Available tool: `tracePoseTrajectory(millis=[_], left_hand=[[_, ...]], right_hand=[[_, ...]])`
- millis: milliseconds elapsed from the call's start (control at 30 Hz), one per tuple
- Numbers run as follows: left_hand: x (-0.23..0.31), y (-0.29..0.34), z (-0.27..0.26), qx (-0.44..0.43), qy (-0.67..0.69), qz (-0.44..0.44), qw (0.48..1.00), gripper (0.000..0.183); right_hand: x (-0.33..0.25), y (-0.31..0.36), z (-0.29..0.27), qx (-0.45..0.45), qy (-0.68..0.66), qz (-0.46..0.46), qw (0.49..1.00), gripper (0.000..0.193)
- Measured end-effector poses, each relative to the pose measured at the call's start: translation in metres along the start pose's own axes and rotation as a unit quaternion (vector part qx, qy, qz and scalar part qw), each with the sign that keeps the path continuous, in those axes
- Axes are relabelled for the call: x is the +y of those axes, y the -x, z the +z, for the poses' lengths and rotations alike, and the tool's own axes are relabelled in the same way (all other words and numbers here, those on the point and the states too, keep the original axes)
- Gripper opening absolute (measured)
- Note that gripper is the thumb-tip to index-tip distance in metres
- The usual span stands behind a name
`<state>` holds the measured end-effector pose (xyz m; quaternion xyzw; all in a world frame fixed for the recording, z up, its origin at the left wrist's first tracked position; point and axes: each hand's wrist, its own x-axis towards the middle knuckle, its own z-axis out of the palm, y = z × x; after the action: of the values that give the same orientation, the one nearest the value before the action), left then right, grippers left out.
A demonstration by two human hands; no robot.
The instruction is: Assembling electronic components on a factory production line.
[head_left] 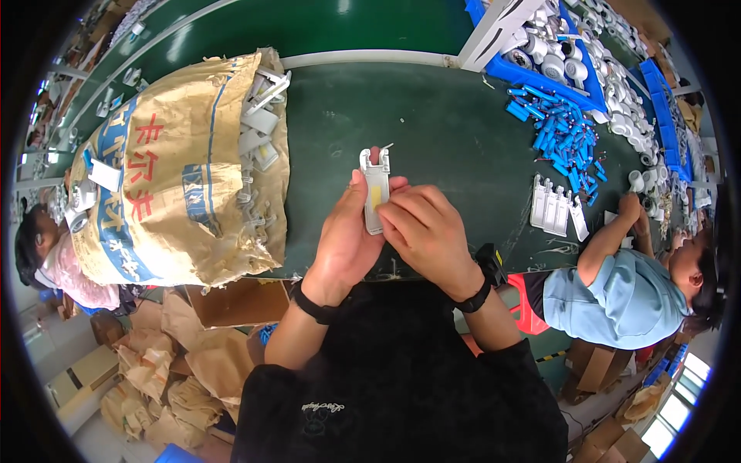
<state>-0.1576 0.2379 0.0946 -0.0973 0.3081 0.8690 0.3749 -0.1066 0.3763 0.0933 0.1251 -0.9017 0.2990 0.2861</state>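
Over the dark green worktable, my left hand (340, 235) is closed around a white plastic housing (376, 171), a long narrow piece with two prongs at its far end and a pale yellow strip along its face. From the right, my right hand (427, 231) has its fingers bent and pressed against the housing's near half. Those fingertips hide part of the piece, and whether they pinch something small I cannot make out. To the right, several similar white housings (554, 208) lie side by side on the table.
A big brown sack (166, 170) of white plastic parts lies at the left. Blue cylindrical cells with wires (559, 131) are heaped at the right, near a blue bin (540, 73) of round white parts. A co-worker in a light blue shirt (617, 297) sits at the right; cardboard box (235, 302) below.
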Motion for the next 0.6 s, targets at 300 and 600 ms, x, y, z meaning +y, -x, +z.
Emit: tracePoseTrajectory(millis=[300,600], left_hand=[[-0.0019,0.0011,0.0025,0.017,-0.017,-0.025,0.999,0.051],[-0.0050,-0.0018,0.0044,0.027,-0.037,-0.012,0.999,0.052]], right_hand=[[0.0029,0.0074,-0.0076,-0.027,-0.012,0.008,1.000,0.026],[0.0032,0.0068,-0.0024,0.000,-0.009,0.021,1.000,0.021]])
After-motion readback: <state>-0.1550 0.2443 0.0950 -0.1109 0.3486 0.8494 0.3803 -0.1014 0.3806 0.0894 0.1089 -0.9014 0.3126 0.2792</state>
